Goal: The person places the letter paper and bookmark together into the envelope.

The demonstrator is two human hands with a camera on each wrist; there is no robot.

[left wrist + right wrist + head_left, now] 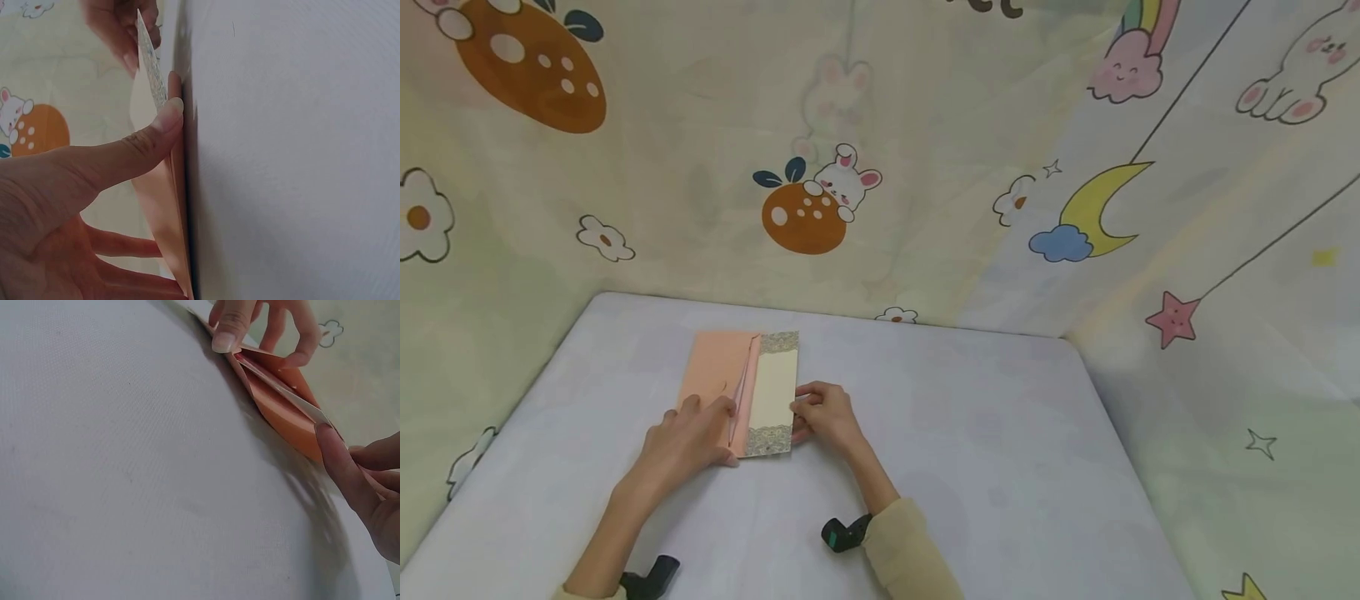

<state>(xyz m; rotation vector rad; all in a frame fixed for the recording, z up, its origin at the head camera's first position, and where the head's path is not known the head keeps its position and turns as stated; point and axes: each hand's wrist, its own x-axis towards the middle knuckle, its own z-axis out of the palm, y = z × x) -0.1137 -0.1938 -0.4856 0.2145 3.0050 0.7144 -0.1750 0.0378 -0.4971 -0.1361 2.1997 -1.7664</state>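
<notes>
A peach paper folder (718,358) lies opened on the white table, its right part a cream card (772,390) with grey patterned bands at both ends. My left hand (683,437) rests on the peach side near the fold, fingers spread and thumb at the near edge. In the left wrist view that thumb (147,147) presses the folder's edge. My right hand (827,417) pinches the cream card's right edge between thumb and fingers. The right wrist view shows the card raised at a slant, with the peach inside (284,422) bulging beneath it.
The white tabletop (985,442) extends around the folder. A printed fabric wall (925,242) with rabbits, flowers and a moon rises behind the table's far edge. Dark wrist devices sit at both wrists, one by the right sleeve (910,550).
</notes>
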